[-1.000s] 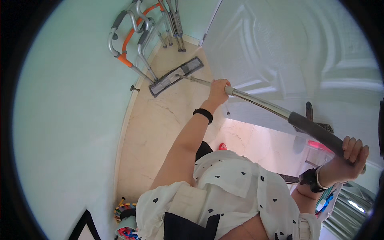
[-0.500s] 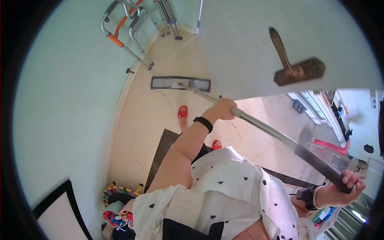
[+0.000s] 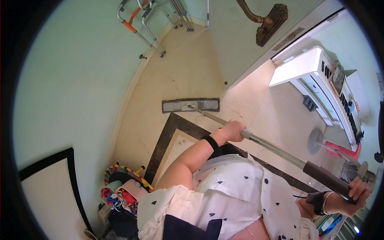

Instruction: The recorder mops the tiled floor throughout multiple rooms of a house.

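Note:
A flat mop (image 3: 276, 150) slants across the view, its pole running from the floor up to the right. Its wide grey-edged mop head (image 3: 174, 105) lies flat on the beige floor. My left hand (image 3: 234, 131), with a black band on the wrist, is closed round the middle of the pole. Up at the dark grip of the pole, my right hand (image 3: 356, 195) wraps its fingers round the end. A dark strap and a pale bracelet are on my right wrist.
A half-open door (image 3: 248, 48) with a bronze handle (image 3: 276, 20) stands ahead. Beyond it is a white piano (image 3: 296, 72). Walking frames (image 3: 146, 24) lean by the left wall. A dark-bordered floor panel (image 3: 160, 148) lies below me, and colourful items (image 3: 124, 196) sit at lower left.
The mop head now sits nearer to me, beside the corner of the dark floor border. My view has shifted, showing more of the piano; the red slippers are no longer visible.

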